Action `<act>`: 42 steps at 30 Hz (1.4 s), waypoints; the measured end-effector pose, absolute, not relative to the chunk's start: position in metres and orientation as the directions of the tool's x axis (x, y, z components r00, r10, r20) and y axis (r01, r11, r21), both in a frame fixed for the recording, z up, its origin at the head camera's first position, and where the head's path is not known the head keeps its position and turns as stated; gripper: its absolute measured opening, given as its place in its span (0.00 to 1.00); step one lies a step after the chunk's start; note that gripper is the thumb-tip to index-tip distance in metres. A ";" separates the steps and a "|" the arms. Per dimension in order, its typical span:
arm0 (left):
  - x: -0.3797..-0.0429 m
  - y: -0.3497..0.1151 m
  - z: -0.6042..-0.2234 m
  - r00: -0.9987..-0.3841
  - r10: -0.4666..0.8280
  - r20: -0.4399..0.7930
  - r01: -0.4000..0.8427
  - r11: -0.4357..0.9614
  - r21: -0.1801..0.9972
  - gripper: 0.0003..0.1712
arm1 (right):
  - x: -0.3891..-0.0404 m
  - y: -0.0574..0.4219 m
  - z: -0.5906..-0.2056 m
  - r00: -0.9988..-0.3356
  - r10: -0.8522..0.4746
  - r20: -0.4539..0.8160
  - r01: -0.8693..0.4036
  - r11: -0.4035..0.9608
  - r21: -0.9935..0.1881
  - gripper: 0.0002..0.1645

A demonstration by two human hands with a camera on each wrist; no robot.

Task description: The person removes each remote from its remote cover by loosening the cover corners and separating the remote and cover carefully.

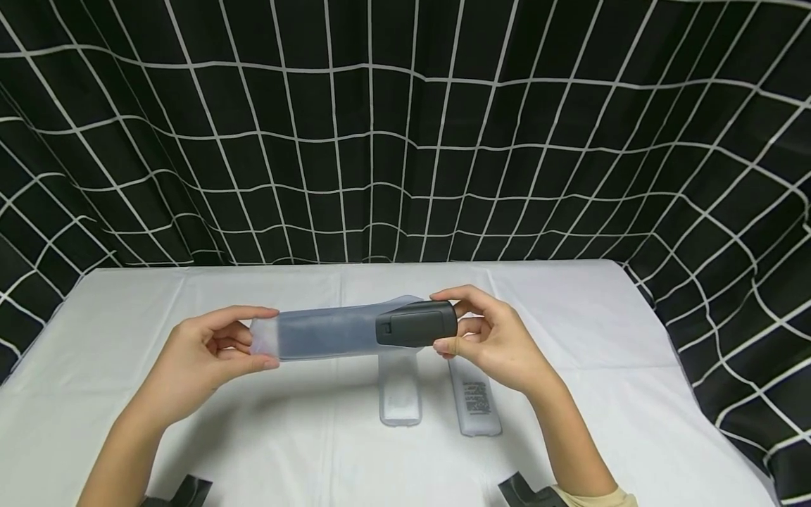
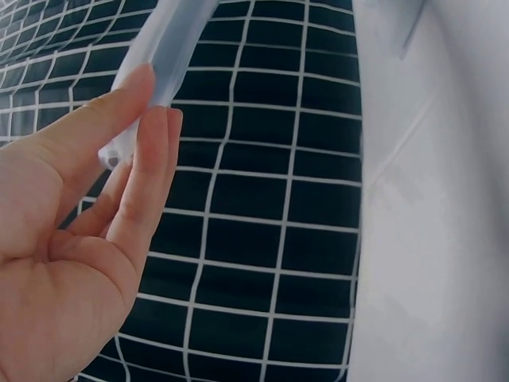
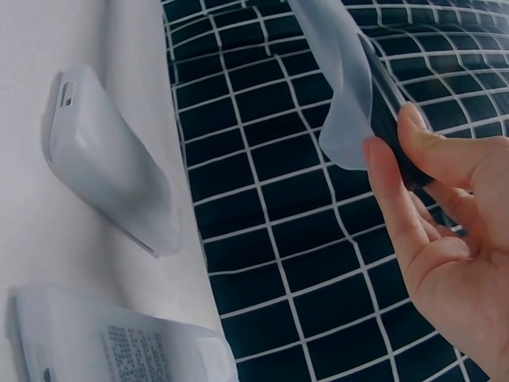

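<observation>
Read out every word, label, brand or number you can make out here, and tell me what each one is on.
No text can be read in any view.
Printed white case on the table: a block of small dark print, too blurred to read.
Other white case: no lettering that I can make out.
Black device in the right hand: no legible marking.
Translucent sleeve: no legible marking.

White-clothed table [image 1: 285, 443] — two pale cases [image 1: 400, 394] [image 1: 478, 408]

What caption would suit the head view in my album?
Left hand pinching a translucent bluish plastic sleeve, right hand holding a black oblong object at its other end, above a white tablecloth.
</observation>
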State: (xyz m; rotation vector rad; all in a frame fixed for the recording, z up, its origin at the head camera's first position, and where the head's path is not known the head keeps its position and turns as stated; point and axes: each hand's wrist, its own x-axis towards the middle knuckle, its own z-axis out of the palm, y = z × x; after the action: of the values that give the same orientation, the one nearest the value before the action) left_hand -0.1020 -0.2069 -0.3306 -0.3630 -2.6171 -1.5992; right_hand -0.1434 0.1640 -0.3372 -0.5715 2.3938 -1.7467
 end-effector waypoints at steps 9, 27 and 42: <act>-0.102 -0.207 -0.328 -0.978 0.158 0.135 0.194 0.457 0.868 0.27 | -0.141 0.167 -0.339 -0.924 -0.360 0.128 -0.233 0.264 -0.936 0.33; -0.103 -0.206 -0.327 -0.976 0.159 0.149 0.203 0.424 0.883 0.27 | -0.139 0.169 -0.338 -0.930 -0.337 0.143 -0.243 0.276 -0.930 0.33; -0.101 -0.211 -0.326 -0.980 0.145 0.136 0.186 0.435 0.881 0.28 | -0.142 0.168 -0.338 -0.929 -0.339 0.148 -0.239 0.247 -0.939 0.35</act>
State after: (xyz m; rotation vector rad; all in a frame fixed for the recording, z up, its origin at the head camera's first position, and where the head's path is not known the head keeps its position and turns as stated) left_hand -0.1014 -0.2106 -0.3264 -0.3039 -2.6271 -1.6217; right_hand -0.1416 0.1676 -0.3375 -0.5609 2.4121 -1.7912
